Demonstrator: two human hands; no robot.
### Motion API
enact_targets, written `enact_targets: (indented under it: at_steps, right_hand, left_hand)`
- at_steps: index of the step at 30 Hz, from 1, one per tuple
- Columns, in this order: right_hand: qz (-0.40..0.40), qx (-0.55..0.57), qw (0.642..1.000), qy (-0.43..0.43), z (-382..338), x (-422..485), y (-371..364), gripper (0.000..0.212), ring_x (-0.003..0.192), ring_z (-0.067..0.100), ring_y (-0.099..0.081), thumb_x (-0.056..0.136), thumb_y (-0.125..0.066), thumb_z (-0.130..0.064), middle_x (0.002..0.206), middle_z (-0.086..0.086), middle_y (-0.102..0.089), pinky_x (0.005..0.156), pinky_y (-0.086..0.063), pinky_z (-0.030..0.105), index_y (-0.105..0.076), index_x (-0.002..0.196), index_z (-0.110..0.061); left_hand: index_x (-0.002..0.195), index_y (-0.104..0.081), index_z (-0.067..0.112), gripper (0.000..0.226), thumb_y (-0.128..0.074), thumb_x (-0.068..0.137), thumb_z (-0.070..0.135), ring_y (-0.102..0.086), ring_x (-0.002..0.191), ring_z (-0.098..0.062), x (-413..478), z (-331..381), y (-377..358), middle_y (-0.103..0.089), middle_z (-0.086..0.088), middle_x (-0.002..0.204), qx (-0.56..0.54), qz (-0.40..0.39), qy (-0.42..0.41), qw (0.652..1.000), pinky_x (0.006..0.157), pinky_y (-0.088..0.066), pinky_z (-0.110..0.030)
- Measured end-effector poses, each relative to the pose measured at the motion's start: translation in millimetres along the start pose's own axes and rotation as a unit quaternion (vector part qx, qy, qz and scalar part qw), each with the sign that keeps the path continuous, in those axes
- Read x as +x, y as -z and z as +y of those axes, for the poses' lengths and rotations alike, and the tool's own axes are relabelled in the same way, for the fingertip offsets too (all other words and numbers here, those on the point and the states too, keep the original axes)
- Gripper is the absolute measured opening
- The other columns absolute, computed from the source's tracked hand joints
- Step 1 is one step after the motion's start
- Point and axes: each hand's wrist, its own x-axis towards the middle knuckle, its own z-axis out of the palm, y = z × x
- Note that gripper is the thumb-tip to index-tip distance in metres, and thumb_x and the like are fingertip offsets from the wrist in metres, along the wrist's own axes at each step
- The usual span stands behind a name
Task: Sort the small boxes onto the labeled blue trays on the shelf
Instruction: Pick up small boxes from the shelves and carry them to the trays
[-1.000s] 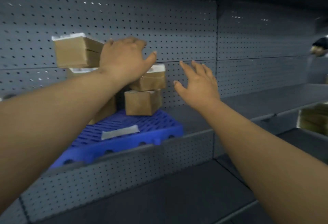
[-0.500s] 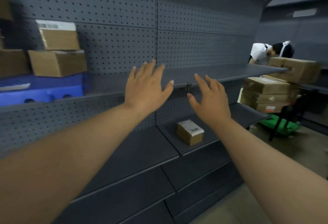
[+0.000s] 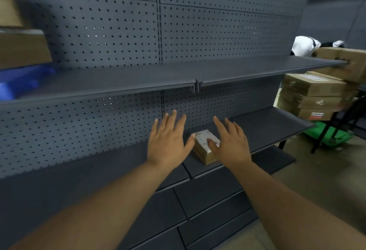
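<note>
A small brown cardboard box (image 3: 203,148) with a white label on top lies on the lower dark shelf (image 3: 267,130). My left hand (image 3: 168,142) hovers just left of it with straight, spread fingers, the thumb near the box's left edge. My right hand (image 3: 231,142) is on the box's right side, fingers straight, its thumb over the box top; whether it touches is unclear. At the far left, a blue tray (image 3: 17,83) sits on the upper shelf with brown boxes (image 3: 21,49) stacked on it.
The grey upper shelf (image 3: 178,79) runs across the middle in front of a pegboard wall. At right stands a stack of larger cardboard boxes (image 3: 315,95), a green object (image 3: 332,136) on the floor, and a person in white (image 3: 305,45) bent behind the boxes.
The view swung right and down, away from the blue tray. Both empty hands dropped from the upper shelf level to either side of the small box on the lower shelf.
</note>
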Motion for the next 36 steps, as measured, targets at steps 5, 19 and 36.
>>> enact_targets:
  at_steps: [5,19,36]
  right_hand:
    - [-0.058,-0.006,0.998,-0.01,30.2,38.9,-55.0,0.073,0.147,0.029,-0.004,0.092,-0.044,-0.053,0.16,0.004,-0.009,0.118,-0.014,0.044,-0.004,0.15,-0.037]
    - [-0.194,-0.039,0.98,0.003,77.9,89.0,-170.5,0.076,0.141,0.041,-0.01,0.084,-0.04,-0.068,0.159,-0.002,-0.006,0.116,-0.018,0.049,-0.009,0.148,-0.043]
    - [-0.203,0.032,0.962,0.179,-26.7,19.2,-45.6,0.065,0.128,0.029,-0.026,0.087,-0.044,-0.059,0.154,-0.007,-0.021,0.107,-0.028,0.035,-0.023,0.146,-0.045]
  left_hand:
    - [0.151,-0.01,0.026,0.065,-0.021,0.095,0.057,-0.002,0.147,-0.019,23.6,-11.0,-54.5,-0.003,-0.002,0.16,0.019,-0.014,0.024,0.999,0.118,0.004,-0.039]
    - [0.15,-0.012,0.026,0.064,-0.022,0.095,0.056,-0.004,0.147,-0.019,43.9,-34.1,-155.8,-0.005,-0.002,0.16,0.058,0.011,0.071,0.996,0.119,0.003,-0.04]
    - [0.151,-0.007,0.027,0.092,0.017,0.068,0.062,-0.003,0.147,-0.017,-34.6,-27.5,-14.5,-0.003,0.0,0.16,0.104,-0.008,0.163,0.981,0.117,0.005,-0.04]
